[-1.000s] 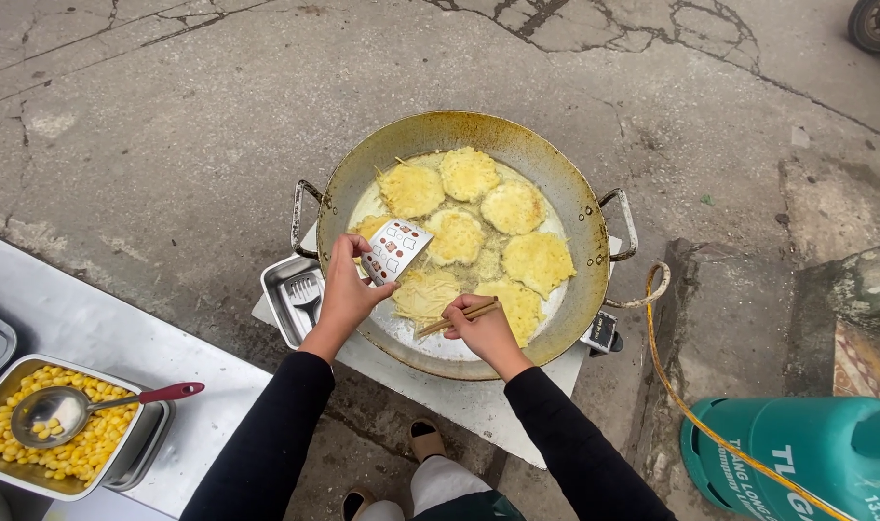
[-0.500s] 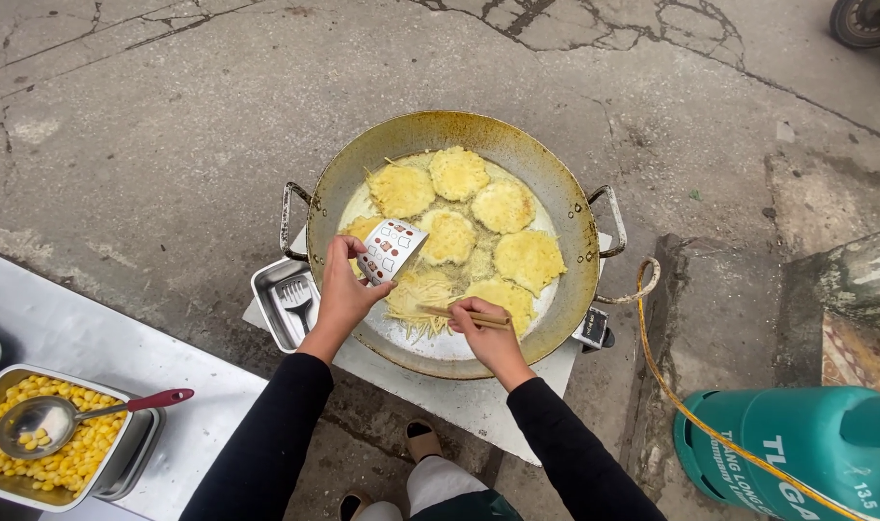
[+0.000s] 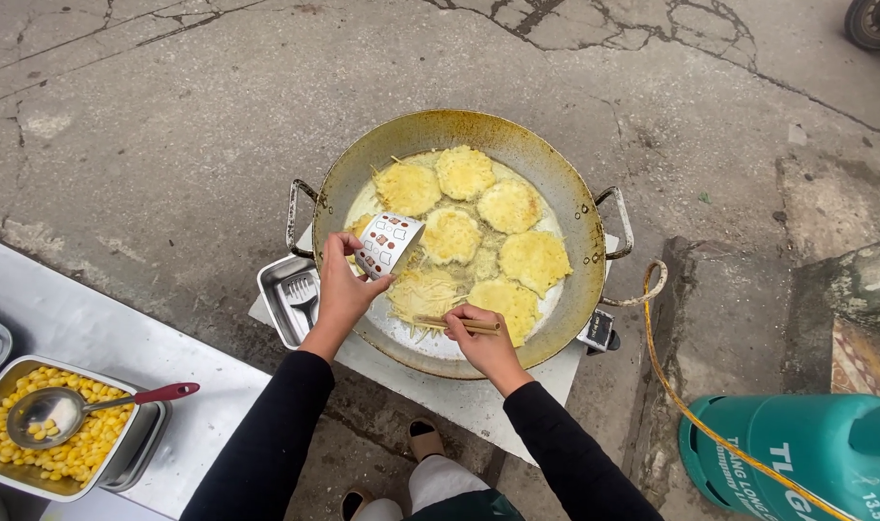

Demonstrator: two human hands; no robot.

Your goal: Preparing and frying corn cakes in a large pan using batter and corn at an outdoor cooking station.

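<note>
Mid-fry — left hand [image 3: 341, 294] grips slotted spatula [image 3: 389, 243] at wok's [image 3: 363, 174] 9 o'clock, right hand [image 3: 486, 340] pinches chopsticks [image 3: 457, 325] on fresh fritter [image 3: 428, 292] at 6. Needs shaping gently w/ both tools.

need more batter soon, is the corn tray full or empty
Nearly full: the metal tray at lower left holds a thick layer of yellow corn kernels almost to its rim, with a red-handled ladle resting in it.

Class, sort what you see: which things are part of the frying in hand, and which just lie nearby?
In use: wok, fritters, patterned scoop in left hand, chopsticks in right hand.

Lying about: corn tray, ladle, green gas cylinder, small tray.
</note>
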